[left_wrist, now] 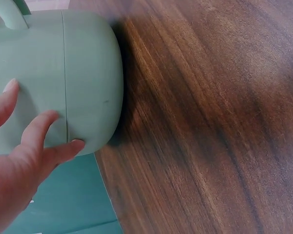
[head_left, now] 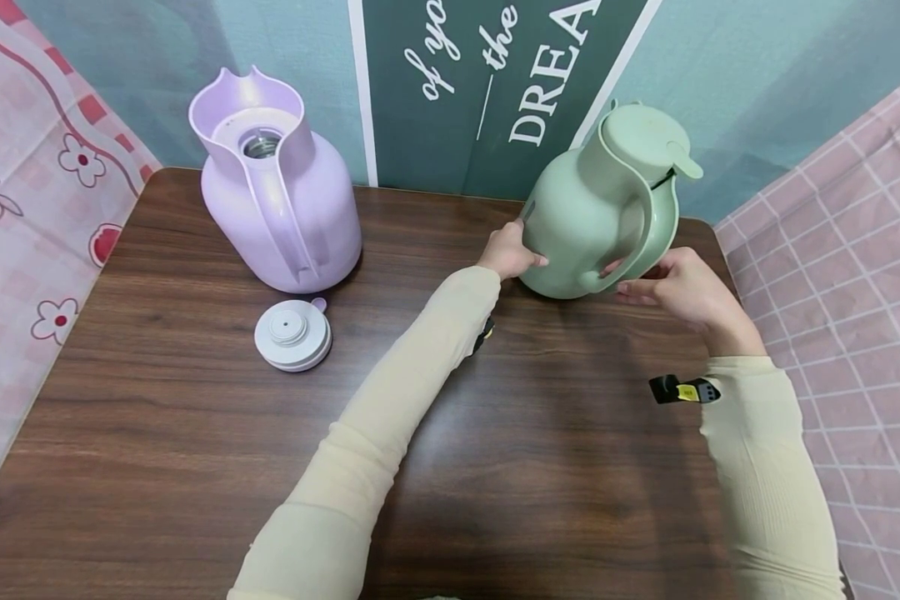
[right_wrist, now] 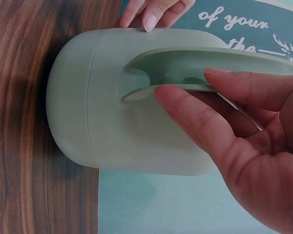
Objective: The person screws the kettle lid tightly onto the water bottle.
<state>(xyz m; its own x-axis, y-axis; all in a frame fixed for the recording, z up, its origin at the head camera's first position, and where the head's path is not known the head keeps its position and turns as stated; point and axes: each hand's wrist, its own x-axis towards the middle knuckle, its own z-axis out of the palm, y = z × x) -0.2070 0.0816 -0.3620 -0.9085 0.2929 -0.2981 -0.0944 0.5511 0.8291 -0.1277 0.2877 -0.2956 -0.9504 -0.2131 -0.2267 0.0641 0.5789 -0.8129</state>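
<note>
A white cloth printed with red-hearted flowers [head_left: 37,200] hangs along the left side of the desk [head_left: 532,433]. Toward the desk's far left corner stands a lilac jug [head_left: 332,200], its mouth uncovered and a silvery inside showing. In front of it, on the left half of the desk, lies a white stopper [head_left: 294,337], a lilac tab pointing away from the desk's near edge. Behind the middle of the desk's far edge is a dark green panel [head_left: 450,154] with white lettering. Next comes the left hand [head_left: 512,252], reaching over the desk's far part; its fingers are apart and rest against the side of a green jug [head_left: 570,225]. That jug is at the far right part of the desk, its lid [head_left: 645,137] on. At its right, near the desk's right edge, is the right hand [head_left: 686,287], with thumb and fingers closed around the jug's handle [head_left: 666,237]. A black device with a yellow label [head_left: 687,390] sits at the right cuff, above the desk. A pink cloth with white grid lines [head_left: 832,267] borders the desk's right side.
</note>
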